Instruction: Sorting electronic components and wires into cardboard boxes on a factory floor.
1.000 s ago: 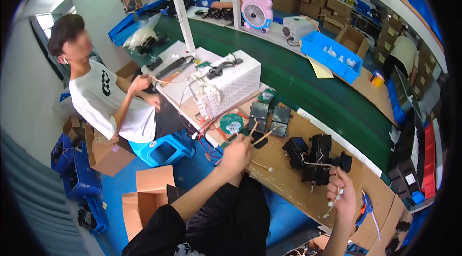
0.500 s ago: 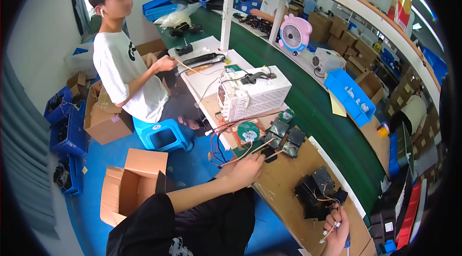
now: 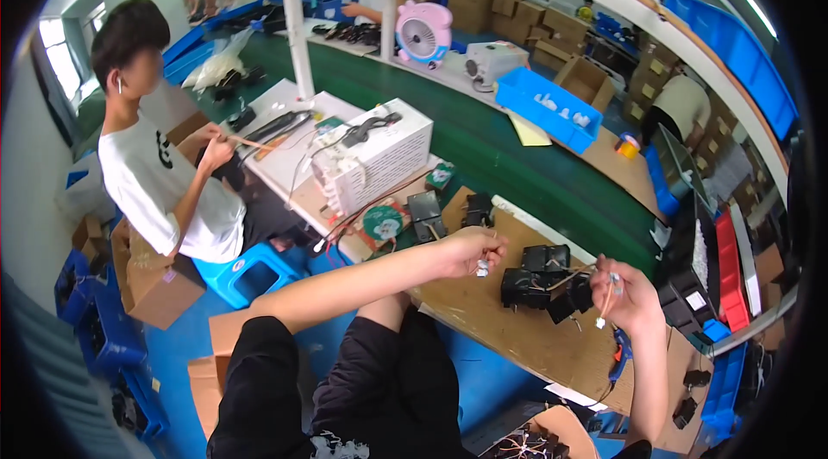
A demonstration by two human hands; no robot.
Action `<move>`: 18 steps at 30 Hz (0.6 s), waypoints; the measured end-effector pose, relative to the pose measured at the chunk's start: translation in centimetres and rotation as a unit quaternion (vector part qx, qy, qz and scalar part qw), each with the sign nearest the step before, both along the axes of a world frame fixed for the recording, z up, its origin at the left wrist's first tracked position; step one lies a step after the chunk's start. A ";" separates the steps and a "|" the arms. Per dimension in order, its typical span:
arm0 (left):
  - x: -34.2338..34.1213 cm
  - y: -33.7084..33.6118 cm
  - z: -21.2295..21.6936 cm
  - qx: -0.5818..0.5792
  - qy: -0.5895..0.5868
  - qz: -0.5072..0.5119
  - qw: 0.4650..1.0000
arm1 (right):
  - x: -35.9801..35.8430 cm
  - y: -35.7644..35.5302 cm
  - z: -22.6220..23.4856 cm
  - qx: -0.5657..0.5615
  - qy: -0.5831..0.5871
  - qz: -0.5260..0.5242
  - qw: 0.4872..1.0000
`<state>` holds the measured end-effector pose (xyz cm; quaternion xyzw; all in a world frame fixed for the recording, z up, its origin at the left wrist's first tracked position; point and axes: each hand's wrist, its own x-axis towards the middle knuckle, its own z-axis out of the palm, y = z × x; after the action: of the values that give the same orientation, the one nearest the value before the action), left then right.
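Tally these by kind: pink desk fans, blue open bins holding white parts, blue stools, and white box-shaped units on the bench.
Pink round plastic desk fan: 1
Blue open plastic bin holding white parts: 1
Blue plastic stool: 1
White box-shaped unit with cables on top: 1
Total: 4

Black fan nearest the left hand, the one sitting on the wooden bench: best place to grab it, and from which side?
Probably by the two outer side walls of the black fan, coming from above. It sits on the wooden bench with its boxy frame exposed on top. Another black fan crowds its far side and thin wires trail toward the right hand, so side approaches look cluttered.
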<state>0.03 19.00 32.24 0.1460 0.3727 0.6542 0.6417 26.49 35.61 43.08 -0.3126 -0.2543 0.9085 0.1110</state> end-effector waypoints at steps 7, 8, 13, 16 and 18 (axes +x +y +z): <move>2.8 -0.5 -0.7 -0.026 0.047 -0.100 0.994 | 0.3 1.2 1.4 -0.118 0.035 0.025 0.992; 3.0 -1.0 -0.9 -0.031 0.054 -0.116 0.991 | 0.2 0.5 1.2 -0.139 0.058 0.026 0.988; 3.3 -3.3 0.6 -0.026 0.115 -0.079 0.990 | 0.8 0.6 -0.8 -0.118 0.123 0.025 0.985; 2.7 -3.5 0.9 -0.024 0.147 -0.109 0.983 | 0.0 0.2 -0.9 -0.101 0.128 0.020 0.987; 2.0 -2.9 0.8 -0.020 0.176 -0.214 0.961 | -0.7 -0.6 -0.8 -0.089 0.112 0.005 0.990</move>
<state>2.06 16.08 33.05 0.3216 0.4529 0.4583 0.6938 25.81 34.98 42.25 -0.2167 -0.1598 0.9572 0.1059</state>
